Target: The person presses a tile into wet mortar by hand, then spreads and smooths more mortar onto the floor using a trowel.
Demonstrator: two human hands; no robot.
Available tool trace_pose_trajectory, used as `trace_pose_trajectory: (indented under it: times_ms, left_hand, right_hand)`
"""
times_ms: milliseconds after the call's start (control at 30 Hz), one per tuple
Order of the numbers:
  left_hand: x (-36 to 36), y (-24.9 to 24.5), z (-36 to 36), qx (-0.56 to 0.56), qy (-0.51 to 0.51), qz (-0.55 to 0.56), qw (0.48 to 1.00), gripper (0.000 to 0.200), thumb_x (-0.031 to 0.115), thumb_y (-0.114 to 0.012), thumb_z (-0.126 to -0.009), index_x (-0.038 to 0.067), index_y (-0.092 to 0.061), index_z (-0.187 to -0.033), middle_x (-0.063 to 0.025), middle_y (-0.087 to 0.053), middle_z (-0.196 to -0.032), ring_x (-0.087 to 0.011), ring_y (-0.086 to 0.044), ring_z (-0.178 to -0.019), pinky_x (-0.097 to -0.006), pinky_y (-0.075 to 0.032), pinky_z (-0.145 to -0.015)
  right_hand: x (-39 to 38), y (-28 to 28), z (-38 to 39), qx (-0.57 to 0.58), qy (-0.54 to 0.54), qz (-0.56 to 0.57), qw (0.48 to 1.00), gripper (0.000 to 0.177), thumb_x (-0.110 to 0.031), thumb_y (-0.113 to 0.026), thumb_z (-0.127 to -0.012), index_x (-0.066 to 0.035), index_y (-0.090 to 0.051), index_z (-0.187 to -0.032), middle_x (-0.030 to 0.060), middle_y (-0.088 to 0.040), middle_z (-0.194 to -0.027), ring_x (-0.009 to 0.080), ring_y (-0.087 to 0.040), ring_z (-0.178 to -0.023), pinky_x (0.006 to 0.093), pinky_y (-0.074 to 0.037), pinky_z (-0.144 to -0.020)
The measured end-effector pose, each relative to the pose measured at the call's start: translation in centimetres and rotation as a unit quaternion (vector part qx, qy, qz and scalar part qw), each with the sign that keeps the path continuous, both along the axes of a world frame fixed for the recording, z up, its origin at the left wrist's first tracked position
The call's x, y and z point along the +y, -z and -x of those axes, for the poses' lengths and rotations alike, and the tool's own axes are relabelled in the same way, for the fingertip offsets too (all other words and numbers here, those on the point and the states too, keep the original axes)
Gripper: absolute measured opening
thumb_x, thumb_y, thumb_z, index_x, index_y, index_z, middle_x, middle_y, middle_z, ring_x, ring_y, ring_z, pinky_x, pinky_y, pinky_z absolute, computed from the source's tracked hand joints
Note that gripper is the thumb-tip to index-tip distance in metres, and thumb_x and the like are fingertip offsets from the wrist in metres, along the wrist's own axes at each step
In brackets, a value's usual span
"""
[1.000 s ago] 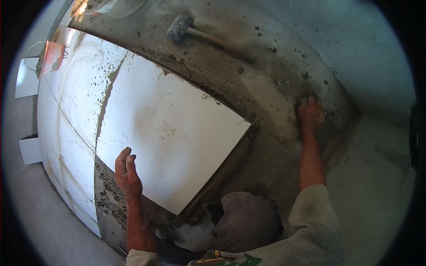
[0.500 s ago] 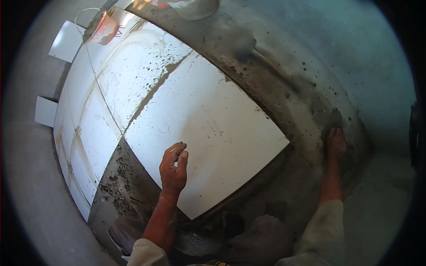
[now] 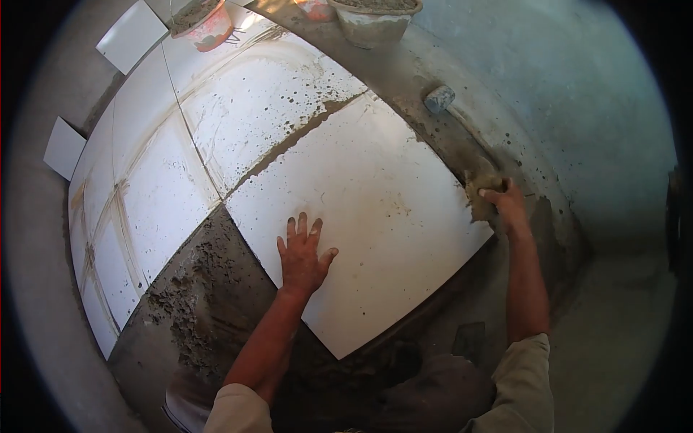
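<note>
A large white floor tile [image 3: 354, 238] lies in front of me, specked with mortar. My left hand [image 3: 303, 256] rests palm down on its near left part, fingers spread, holding nothing. At the tile's right corner my right hand [image 3: 509, 202] grips a soft, ragged, yellowish-brown sponge [image 3: 478, 193] by its right side. The sponge touches the tile edge there; whether it is a sponge or a folded rag is hard to make out. A mallet [image 3: 439, 99] lies just beyond the tile's right edge, its long handle running toward my right hand.
More white tiles [image 3: 253, 101], smeared with mortar, adjoin on the left. Wet mortar [image 3: 191, 289] covers the ground at left front. A red bucket [image 3: 209, 32] and a grey bucket [image 3: 372, 29] hold mortar at the back. A wall [image 3: 541, 86] rises on the right.
My left hand has opened flat onto the tile. My right hand has moved left from the floor by the wall to the tile's corner, now with the sponge visible. The view has shifted.
</note>
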State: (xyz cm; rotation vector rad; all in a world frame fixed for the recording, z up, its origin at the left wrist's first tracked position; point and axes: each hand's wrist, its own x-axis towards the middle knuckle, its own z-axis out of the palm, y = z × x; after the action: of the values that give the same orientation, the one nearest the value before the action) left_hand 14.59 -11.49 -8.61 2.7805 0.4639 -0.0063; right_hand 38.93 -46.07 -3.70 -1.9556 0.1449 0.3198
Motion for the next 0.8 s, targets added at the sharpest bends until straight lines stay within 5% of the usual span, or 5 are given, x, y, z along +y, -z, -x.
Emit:
trace_pose_trajectory:
  times_ms: [167, 367, 500, 667, 800]
  left_hand:
    - [0.7, 0.9, -1.6, 0.118, -0.032, 0.059, 0.991, 0.089, 0.051, -0.073, -0.077, 0.022, -0.032, -0.15, -0.0157, -0.012, -0.159, -0.0444, -0.008, -0.144, -0.0808, -0.017, -0.098]
    - [0.8, 1.4, -1.5, 0.113, -0.045, 0.073, 0.99, 0.09, 0.052, -0.073, -0.076, 0.022, -0.031, -0.151, -0.0162, -0.012, -0.159, -0.0445, -0.006, -0.145, -0.0812, -0.015, -0.098]
    - [0.8, 2.0, -1.4, 0.104, -0.05, 0.083, 0.99, 0.09, 0.05, -0.073, -0.076, 0.023, -0.031, -0.151, -0.0155, -0.013, -0.159, -0.0447, -0.004, -0.145, -0.082, -0.012, -0.098]
    - [0.9, 1.7, -1.4, 0.094, -0.074, 0.128, 0.985, 0.089, 0.047, -0.074, -0.077, 0.022, -0.031, -0.15, -0.0156, -0.013, -0.159, -0.0447, -0.004, -0.145, -0.0826, -0.007, -0.098]
    - [0.9, 1.6, -1.5, 0.084, -0.072, 0.136, 0.984, 0.087, 0.044, -0.075, -0.077, 0.021, -0.032, -0.149, -0.0158, -0.014, -0.158, -0.0448, -0.005, -0.145, -0.0833, -0.009, -0.097]
  right_hand:
    - [14.4, 1.1, -6.8, -0.144, -0.104, 0.132, 0.975, 0.048, -0.02, -0.078, -0.074, 0.006, -0.062, -0.111, 0.0221, -0.068, -0.103, 0.0312, -0.067, -0.096, 0.0403, -0.051, -0.086]
    - [27.4, 2.4, -12.5, -0.273, -0.122, 0.374, 0.878, 0.045, -0.023, -0.073, -0.08, -0.002, -0.057, -0.116, 0.0231, -0.061, -0.113, 0.036, -0.057, -0.114, 0.0451, -0.048, -0.094]
    - [32.4, 3.7, -14.6, -0.291, -0.161, 0.416, 0.846, 0.049, -0.023, -0.072, -0.082, -0.003, -0.054, -0.122, 0.0204, -0.056, -0.122, 0.037, -0.058, -0.114, 0.0461, -0.048, -0.094]
    - [35.8, 5.9, -16.2, -0.194, -0.189, 0.408, 0.872, 0.043, -0.026, -0.067, -0.085, -0.005, -0.057, -0.121, 0.0239, -0.058, -0.118, 0.0407, -0.06, -0.108, 0.0462, -0.049, -0.093]
    - [37.2, 8.1, -13.6, -0.292, -0.193, 0.425, 0.834, 0.041, -0.026, -0.065, -0.086, -0.004, -0.058, -0.12, 0.0267, -0.058, -0.114, 0.042, -0.061, -0.105, 0.0468, -0.049, -0.092]
